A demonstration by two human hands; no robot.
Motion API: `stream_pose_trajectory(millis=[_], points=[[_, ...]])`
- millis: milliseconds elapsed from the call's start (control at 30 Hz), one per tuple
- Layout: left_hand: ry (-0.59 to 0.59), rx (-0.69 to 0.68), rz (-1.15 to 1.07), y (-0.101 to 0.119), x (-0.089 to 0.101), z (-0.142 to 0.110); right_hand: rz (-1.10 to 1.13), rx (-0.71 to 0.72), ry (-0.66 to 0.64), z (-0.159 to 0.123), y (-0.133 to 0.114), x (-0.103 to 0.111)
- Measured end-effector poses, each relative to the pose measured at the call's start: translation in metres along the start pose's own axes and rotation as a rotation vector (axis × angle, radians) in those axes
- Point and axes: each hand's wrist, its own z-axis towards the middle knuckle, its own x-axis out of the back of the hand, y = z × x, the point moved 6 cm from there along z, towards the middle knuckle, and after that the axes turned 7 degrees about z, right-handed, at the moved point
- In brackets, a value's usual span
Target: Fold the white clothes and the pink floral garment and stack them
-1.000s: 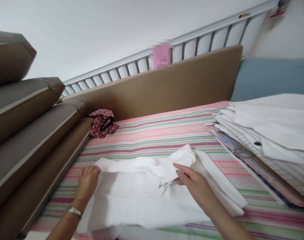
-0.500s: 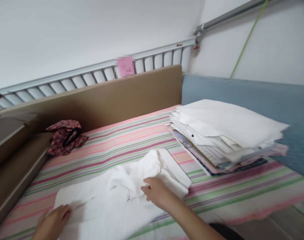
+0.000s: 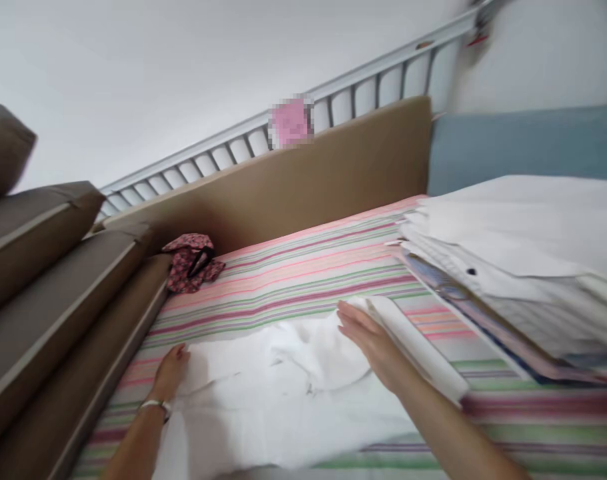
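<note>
A white garment (image 3: 283,393) lies spread on the striped bedsheet (image 3: 293,280) in front of me. My right hand (image 3: 370,340) lies flat on its upper right part, fingers stretched out and pressing the cloth down. My left hand (image 3: 170,370) rests at the garment's left edge, fingers bent onto the cloth near the sheet; a silver bracelet sits on that wrist. Neither hand lifts the cloth.
A stack of folded white and patterned clothes (image 3: 523,267) sits at the right. Brown cushions (image 3: 48,280) are piled at the left. A small dark red floral cloth (image 3: 190,261) lies by the brown headboard (image 3: 303,187). A blue cushion (image 3: 523,150) stands behind the stack.
My right hand went from gripping a raised fold to lying flat on the flattened cloth. The view swung right, then back left. My left hand stayed at the garment's left edge.
</note>
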Motion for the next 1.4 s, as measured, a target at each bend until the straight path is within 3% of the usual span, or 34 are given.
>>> stream_pose_trajectory(millis=[100, 267, 433, 633, 700, 767, 867, 967, 1067, 1167, 1300, 1400], points=[[-0.09, 0.091, -0.094, -0.014, -0.012, 0.008, 0.104, -0.132, 0.095, 0.011, 0.022, 0.008], [-0.161, 0.101, -0.209, -0.017, -0.024, 0.013, 0.029, -0.211, 0.175, 0.016, 0.033, 0.013], [-0.081, 0.139, -0.175, -0.022, -0.025, 0.013, -0.048, -0.194, 0.19, 0.014, 0.035, 0.014], [-0.032, 0.253, 0.041, -0.017, -0.026, 0.005, -0.069, -0.187, 0.188, 0.017, 0.04, 0.019], [0.007, 0.266, 0.089, -0.004, -0.02, -0.002, -0.063, -0.199, 0.184, 0.017, 0.04, 0.019], [0.103, 0.182, 0.129, 0.02, -0.011, -0.012, -0.068, -0.202, 0.184, 0.016, 0.039, 0.017], [0.221, -0.209, 0.181, 0.075, -0.011, -0.04, -0.127, -0.154, 0.182, 0.015, 0.033, 0.014], [0.036, -0.512, 0.235, 0.115, -0.046, -0.079, -0.239, -0.06, 0.181, 0.014, 0.025, 0.01], [-0.161, -0.548, 0.32, 0.122, -0.081, -0.103, -0.337, 0.038, 0.156, 0.01, 0.019, 0.003], [-0.222, -0.518, 0.386, 0.119, -0.093, -0.099, -0.4, 0.135, 0.097, -0.001, 0.015, -0.008], [-0.332, -0.467, 0.446, 0.135, -0.08, -0.083, -0.375, 0.285, 0.012, -0.021, -0.003, -0.025], [-0.221, -0.594, 0.292, 0.2, -0.052, -0.1, -0.258, 0.388, 0.055, -0.021, -0.031, -0.015]])
